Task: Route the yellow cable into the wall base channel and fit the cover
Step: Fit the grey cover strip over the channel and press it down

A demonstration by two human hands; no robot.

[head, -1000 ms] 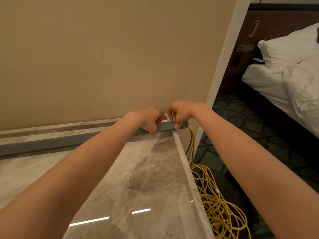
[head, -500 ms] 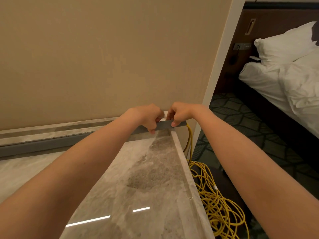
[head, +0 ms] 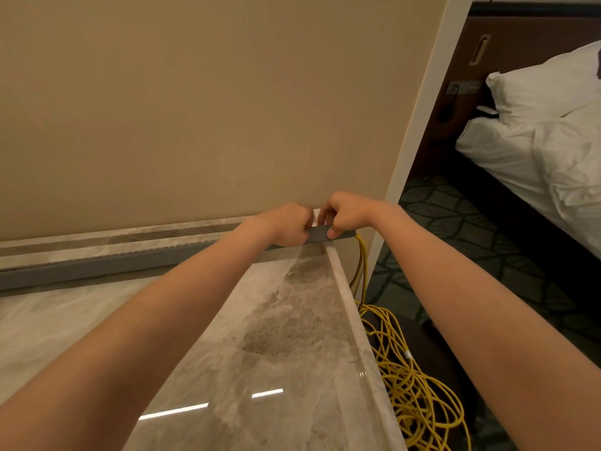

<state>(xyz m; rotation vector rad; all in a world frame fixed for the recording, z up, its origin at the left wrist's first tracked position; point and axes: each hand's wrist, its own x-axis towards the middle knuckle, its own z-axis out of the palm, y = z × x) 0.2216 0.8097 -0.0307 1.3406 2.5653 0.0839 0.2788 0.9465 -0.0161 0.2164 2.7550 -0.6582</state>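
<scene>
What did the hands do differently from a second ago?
Nothing that I can clearly see. The left hand and the right hand still pinch the right end of the grey cover at the foot of the wall, in the same spots. The yellow cable still drops from that end to its loose coil below. Only the camera view shifted a little.

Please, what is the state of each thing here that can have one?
grey cover: held by both hands; fit cannot be told.
left hand: grips the cover.
right hand: pinches the cover's end.
yellow cable: leaves under the cover's right end, mostly loosely coiled.
bed: bedding rumpled.
</scene>
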